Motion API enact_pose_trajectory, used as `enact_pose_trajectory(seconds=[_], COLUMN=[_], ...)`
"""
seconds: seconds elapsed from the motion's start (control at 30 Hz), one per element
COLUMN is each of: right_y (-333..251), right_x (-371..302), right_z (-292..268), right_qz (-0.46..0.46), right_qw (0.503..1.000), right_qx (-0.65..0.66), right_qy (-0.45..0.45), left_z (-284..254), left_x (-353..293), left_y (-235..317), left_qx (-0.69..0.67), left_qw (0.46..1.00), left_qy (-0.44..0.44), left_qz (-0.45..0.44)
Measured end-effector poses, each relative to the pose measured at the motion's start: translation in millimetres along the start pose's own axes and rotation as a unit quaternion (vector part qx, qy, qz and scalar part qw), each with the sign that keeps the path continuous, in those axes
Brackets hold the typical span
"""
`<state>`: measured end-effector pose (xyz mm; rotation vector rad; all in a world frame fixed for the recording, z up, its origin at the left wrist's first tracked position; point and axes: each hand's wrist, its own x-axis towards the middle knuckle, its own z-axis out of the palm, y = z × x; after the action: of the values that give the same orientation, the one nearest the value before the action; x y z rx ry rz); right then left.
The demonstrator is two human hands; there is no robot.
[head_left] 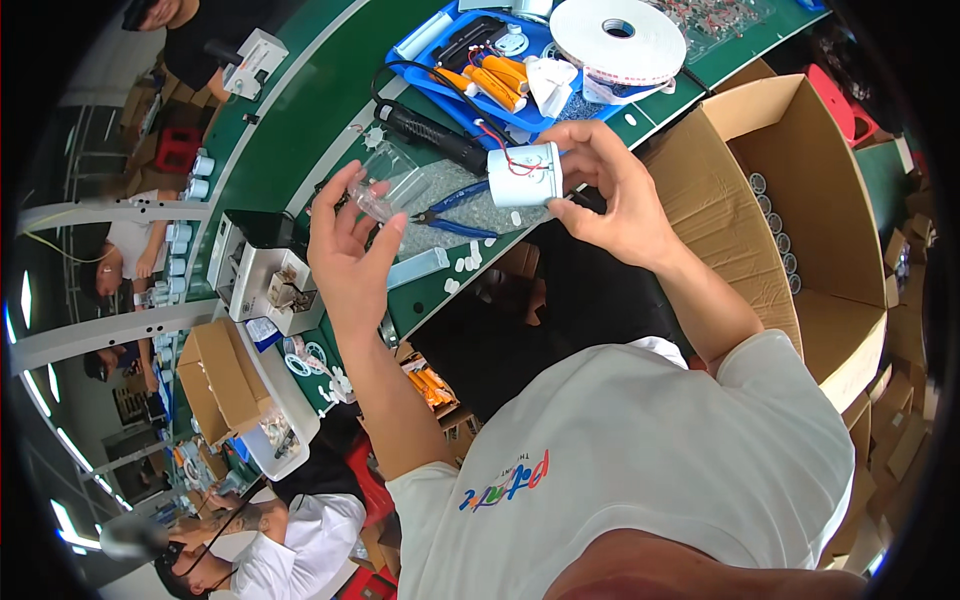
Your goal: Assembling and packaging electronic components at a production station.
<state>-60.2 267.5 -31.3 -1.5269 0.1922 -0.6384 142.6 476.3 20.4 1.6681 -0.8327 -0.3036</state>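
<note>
My left hand (345,240) holds a clear plastic cup-shaped part (388,182) above the green workbench (300,130). My right hand (610,190) grips a white cylindrical housing (525,172) with red and blue wires coming out of its top. The two parts are held a short distance apart, over blue-handled pliers (455,212) and scattered small white pieces on the bench.
A blue tray (440,25) with orange cylinders and a white tape roll (617,38) sit behind. A black soldering tool (430,135) lies near. An open cardboard box (800,200) stands to the right. Other people work along the line at left.
</note>
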Motion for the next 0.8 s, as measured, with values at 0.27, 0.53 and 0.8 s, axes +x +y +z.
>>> enact_pose_trajectory(seconds=[0.27, 0.53, 0.8], right_y=[-0.6, -18.6, -12.8], right_x=[18.0, 33.1, 38.2], right_z=[-0.4, -15.3, -17.3], right_qz=[-0.093, -0.183, -0.241], right_qw=[0.995, 0.925, 0.916], right_qx=[0.024, -0.332, -0.314], right_qy=[-0.009, -0.036, -0.063], left_z=[1.1, 2.2, 4.8], left_x=[-15.8, -17.4, -15.2], left_y=[0.7, -0.5, 1.4], left_qx=[-0.064, -0.034, -0.016], left_qw=[0.996, 0.996, 0.993], left_qy=[-0.04, -0.039, -0.083], left_qz=[0.052, 0.078, 0.08])
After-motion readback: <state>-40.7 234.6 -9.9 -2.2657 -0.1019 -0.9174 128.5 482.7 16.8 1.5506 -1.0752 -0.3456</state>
